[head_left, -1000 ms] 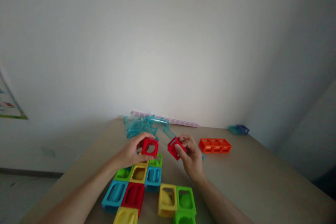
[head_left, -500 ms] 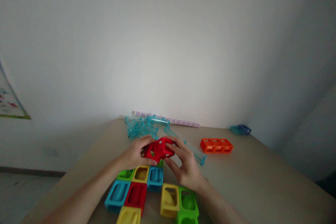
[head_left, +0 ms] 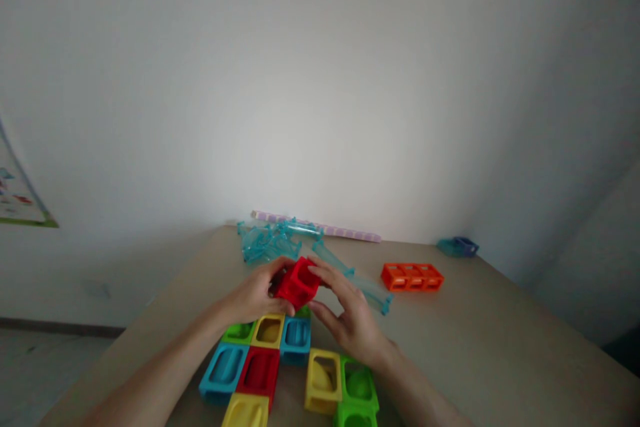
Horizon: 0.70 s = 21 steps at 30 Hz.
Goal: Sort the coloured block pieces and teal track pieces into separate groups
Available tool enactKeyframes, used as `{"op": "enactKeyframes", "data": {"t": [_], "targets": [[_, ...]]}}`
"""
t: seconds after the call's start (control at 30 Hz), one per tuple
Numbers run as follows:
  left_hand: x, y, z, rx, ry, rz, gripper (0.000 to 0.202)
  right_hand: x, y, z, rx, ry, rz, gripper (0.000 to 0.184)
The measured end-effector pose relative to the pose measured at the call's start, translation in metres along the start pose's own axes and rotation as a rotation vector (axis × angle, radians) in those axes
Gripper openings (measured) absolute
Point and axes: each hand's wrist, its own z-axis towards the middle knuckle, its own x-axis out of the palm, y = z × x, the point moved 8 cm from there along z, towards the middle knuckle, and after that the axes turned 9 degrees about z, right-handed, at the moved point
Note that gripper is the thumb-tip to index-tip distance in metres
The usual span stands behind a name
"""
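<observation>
A red hollow toy block (head_left: 299, 284) is held up over the table, tilted, between both hands. My left hand (head_left: 260, 291) grips its left side, with the thumb underneath. Fingertips of my right hand (head_left: 347, 310) pinch its right edge. Below the hands lies a joined group of blocks: a yellow block (head_left: 269, 331), a blue block (head_left: 296, 333), a second red block (head_left: 259, 371), another blue block (head_left: 225, 368) and a green block (head_left: 240, 333). Nearer my right wrist, a yellow block (head_left: 324, 380) adjoins a green block (head_left: 359, 383).
Clear teal plastic track pieces (head_left: 267, 241) lie heaped at the back, with a long track piece (head_left: 373, 293) reaching right. A lilac strip (head_left: 345, 233) lies along the wall. An orange three-window block (head_left: 413, 277) stands right; a dark blue piece (head_left: 465, 247) sits in the far corner.
The red block has turned between my hands and shifted slightly left, showing a different side. My right fingers have shifted left with it. The blocks on the table have not moved.
</observation>
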Motion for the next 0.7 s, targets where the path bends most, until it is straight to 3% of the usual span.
{"op": "enactKeyframes", "data": {"t": [0.33, 0.47, 0.7], "targets": [[-0.003, -0.012, -0.003, 0.018, 0.000, 0.086, 0.046, 0.000, 0.003, -0.003, -0.015, -0.016, -0.026, 0.057], [-0.004, -0.011, -0.004, 0.003, -0.006, 0.100, 0.045, -0.007, 0.002, -0.002, 0.003, -0.116, -0.051, 0.047], [-0.005, -0.010, -0.003, 0.015, -0.017, 0.123, 0.045, -0.015, 0.009, -0.002, 0.019, -0.157, -0.148, 0.042]]}}
